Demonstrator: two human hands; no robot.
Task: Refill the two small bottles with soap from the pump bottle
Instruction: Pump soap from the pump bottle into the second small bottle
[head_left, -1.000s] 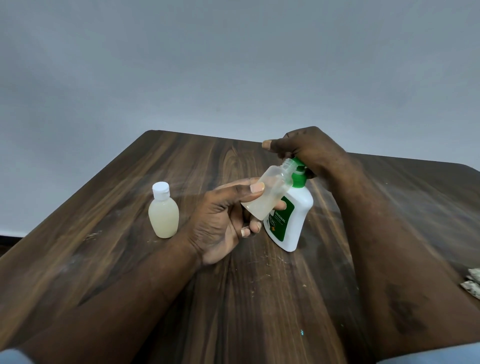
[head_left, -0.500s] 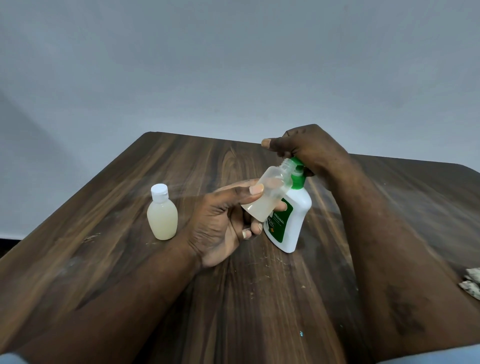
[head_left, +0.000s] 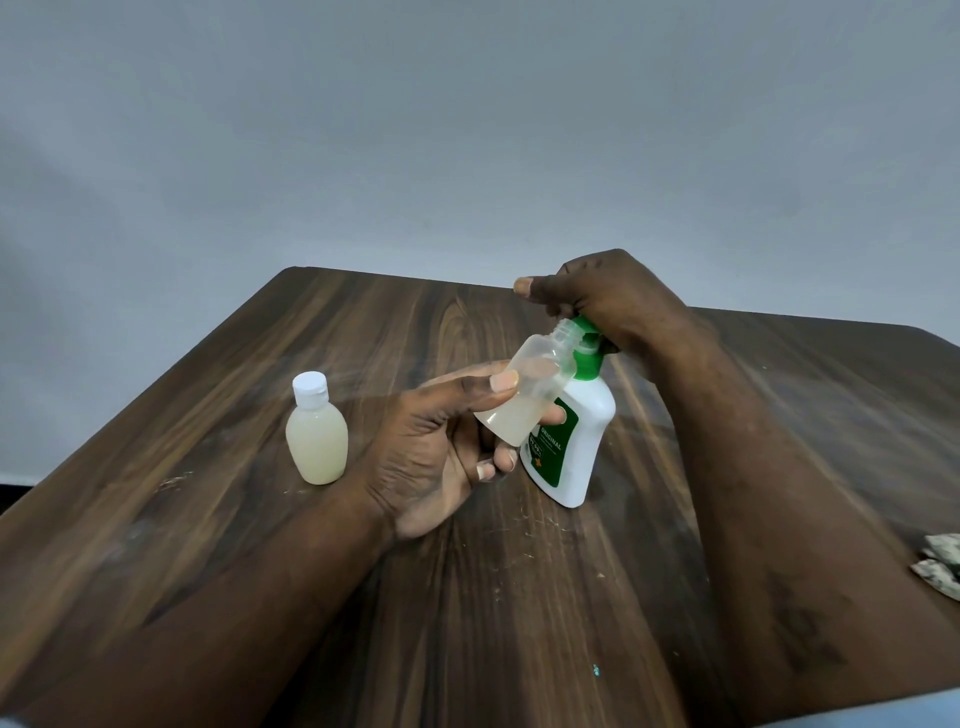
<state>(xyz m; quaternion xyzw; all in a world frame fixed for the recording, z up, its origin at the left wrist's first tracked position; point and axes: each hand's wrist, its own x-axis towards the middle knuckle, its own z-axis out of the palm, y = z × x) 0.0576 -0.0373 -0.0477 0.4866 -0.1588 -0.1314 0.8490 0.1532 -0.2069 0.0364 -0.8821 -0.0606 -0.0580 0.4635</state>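
Green-topped pump bottle (head_left: 582, 447) is gripped at its head by the right hand (head_left: 610, 301); left hand (head_left: 431, 457) holds a tilted uncapped bottle (head_left: 522, 405).

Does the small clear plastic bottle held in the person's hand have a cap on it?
No: the small clear plastic bottle in the left hand shows a bare threaded neck with no cap.

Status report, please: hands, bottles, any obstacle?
Left hand holds open small bottle, tilted, neck at pump nozzle. Right hand curled over pump bottle top. Capped small bottle stands apart, filled. Nothing blocking.
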